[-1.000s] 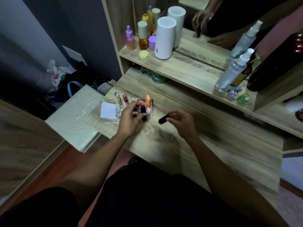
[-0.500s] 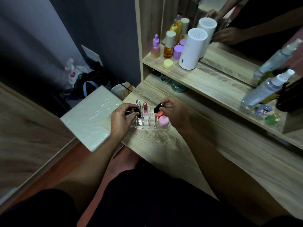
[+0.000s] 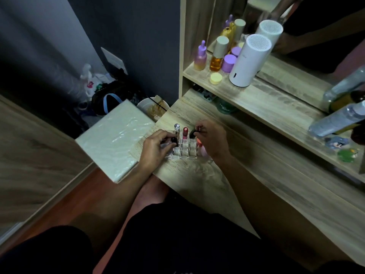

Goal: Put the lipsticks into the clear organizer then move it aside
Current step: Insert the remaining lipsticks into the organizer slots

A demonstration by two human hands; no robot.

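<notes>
The clear organizer (image 3: 182,152) stands near the left end of the wooden desk (image 3: 197,175). A silver-capped lipstick (image 3: 176,128) and a red-and-pink lipstick (image 3: 184,133) stand upright in its back slots. My left hand (image 3: 156,148) pinches a black lipstick (image 3: 173,141) over the organizer's left slots. My right hand (image 3: 214,140) holds a second black lipstick (image 3: 193,133) tilted above the right slots. A pink rounded item (image 3: 203,151) and an orange one (image 3: 199,144) sit at the organizer's right side, partly hidden by my right hand.
A white plastic-wrapped box (image 3: 116,137) lies left of the desk. The upper shelf (image 3: 256,99) carries purple and amber bottles (image 3: 216,56), a white cylinder (image 3: 248,60) and spray bottles (image 3: 335,119). A mirror stands behind. My legs are below the desk edge.
My right hand carried its black lipstick leftward from open desk to above the organizer. My left hand stays at the organizer's left slots with its lipstick. The camera view shifted left.
</notes>
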